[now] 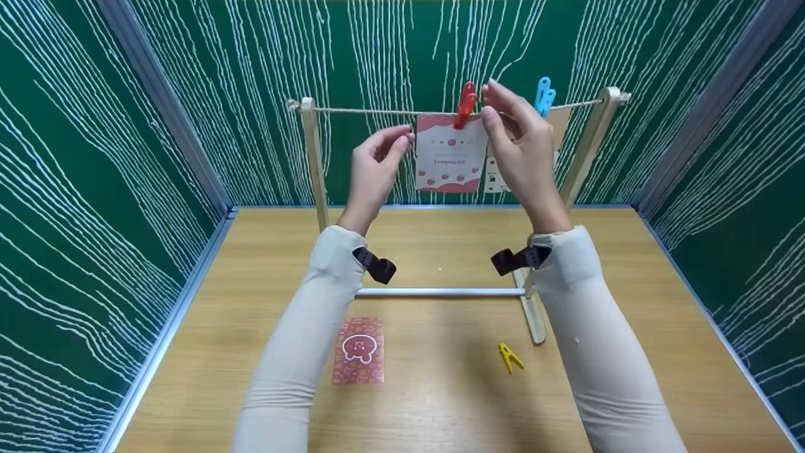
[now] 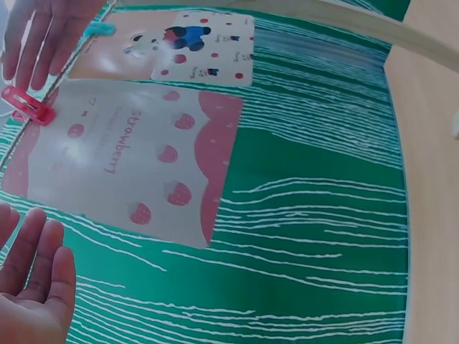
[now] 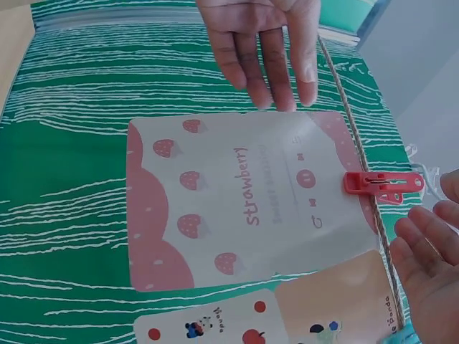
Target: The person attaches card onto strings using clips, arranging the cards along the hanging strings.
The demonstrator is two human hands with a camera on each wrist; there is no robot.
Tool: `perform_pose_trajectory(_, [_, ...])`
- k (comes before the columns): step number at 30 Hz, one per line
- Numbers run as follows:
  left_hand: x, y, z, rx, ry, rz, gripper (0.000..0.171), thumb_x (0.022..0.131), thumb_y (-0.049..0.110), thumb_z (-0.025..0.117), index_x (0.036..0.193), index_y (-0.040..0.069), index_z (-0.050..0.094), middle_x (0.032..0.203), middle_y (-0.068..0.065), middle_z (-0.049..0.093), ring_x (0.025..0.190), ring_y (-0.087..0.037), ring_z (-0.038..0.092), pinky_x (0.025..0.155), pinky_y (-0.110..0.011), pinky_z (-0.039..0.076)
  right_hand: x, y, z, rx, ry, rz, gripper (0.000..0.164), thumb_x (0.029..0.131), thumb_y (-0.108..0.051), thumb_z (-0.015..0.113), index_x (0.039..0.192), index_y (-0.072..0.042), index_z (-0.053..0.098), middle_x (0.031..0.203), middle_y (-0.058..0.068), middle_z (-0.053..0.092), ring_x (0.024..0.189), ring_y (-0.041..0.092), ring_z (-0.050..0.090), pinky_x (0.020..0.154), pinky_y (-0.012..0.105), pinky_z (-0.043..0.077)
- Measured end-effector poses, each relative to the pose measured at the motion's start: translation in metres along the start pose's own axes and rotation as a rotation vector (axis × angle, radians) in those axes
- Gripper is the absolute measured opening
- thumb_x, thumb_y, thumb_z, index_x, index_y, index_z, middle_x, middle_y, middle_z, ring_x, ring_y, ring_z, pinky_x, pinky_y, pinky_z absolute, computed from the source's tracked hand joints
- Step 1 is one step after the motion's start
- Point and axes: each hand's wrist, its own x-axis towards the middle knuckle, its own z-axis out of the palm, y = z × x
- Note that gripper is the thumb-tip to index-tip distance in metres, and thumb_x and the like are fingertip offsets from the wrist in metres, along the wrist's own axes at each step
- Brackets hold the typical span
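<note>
A white and pink strawberry card (image 1: 448, 173) hangs from the rope (image 1: 377, 112), held at its top edge by a red clothespin (image 1: 465, 107). My left hand (image 1: 374, 170) is raised beside the card's left edge, fingers relaxed and holding nothing. Just right of the red clothespin is my right hand (image 1: 525, 151), its fingers loosely bent and apart from the clip in the right wrist view. Behind that hand, a second card (image 2: 204, 50) with a cartoon bear hangs from a blue clothespin (image 1: 544, 97), partly hidden in the head view.
Wooden posts (image 1: 312, 157) of the rack hold the rope at both ends, and a white bar (image 1: 440, 292) joins them low down. On the table (image 1: 264, 270) lie a red patterned card (image 1: 359, 368) at left and a yellow clothespin (image 1: 510, 358) at right.
</note>
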Motion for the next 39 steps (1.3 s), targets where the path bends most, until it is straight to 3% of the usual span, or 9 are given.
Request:
perform_pose_trajectory(4, [-0.003,-0.006,-0.004,0.013,-0.022,-0.017,0.030,0.097,0.020,0.056,0.124,0.007,0.061,0.120,-0.006,0.065,0.110,-0.017,0.061,0.099,-0.022,0.046,-0.006,0.005,-0.003,-0.001,0.020,-0.023,0.039,0.097,-0.019,0.056,0.134,-0.005,0.055,0.129,0.005,0.063,0.115,0.017,0.060,0.100,0.026,0.047])
perform_pose_trajectory(10, [-0.009,-0.016,-0.012,0.035,-0.047,-0.048,0.030,0.097,0.020,0.056,0.124,0.008,0.061,0.122,-0.009,0.064,0.111,-0.017,0.060,0.099,-0.022,0.047,-0.019,0.013,-0.009,0.026,0.021,0.025,0.037,0.098,-0.017,0.055,0.134,-0.008,0.055,0.125,0.004,0.065,0.112,0.015,0.062,0.094,0.023,0.050])
perform_pose_trajectory(23, [-0.029,-0.046,-0.031,0.088,-0.107,-0.136,0.030,0.098,0.019,0.055,0.127,0.011,0.059,0.123,-0.008,0.063,0.113,-0.015,0.059,0.100,-0.026,0.047,-0.057,0.034,-0.020,0.066,-0.063,0.127,0.037,0.099,-0.018,0.054,0.134,-0.008,0.054,0.122,0.008,0.065,0.110,0.010,0.060,0.093,0.021,0.048])
perform_pose_trajectory(31, [-0.043,-0.072,-0.043,0.200,-0.161,-0.205,0.032,0.098,0.024,0.056,0.127,0.012,0.059,0.122,-0.006,0.064,0.110,-0.017,0.058,0.098,-0.033,0.046,-0.087,0.056,-0.022,0.119,-0.113,0.206,0.037,0.096,-0.012,0.057,0.132,-0.002,0.054,0.122,0.016,0.064,0.105,0.007,0.062,0.091,0.019,0.049])
perform_pose_trajectory(39, [-0.061,-0.097,-0.052,0.292,-0.246,-0.292,0.035,0.097,0.025,0.057,0.128,0.009,0.059,0.119,-0.009,0.064,0.111,-0.023,0.057,0.098,-0.036,0.047,-0.115,0.075,-0.025,0.090,-0.182,0.350,0.039,0.096,-0.013,0.057,0.133,-0.002,0.053,0.126,0.017,0.062,0.105,0.000,0.059,0.091,0.014,0.047])
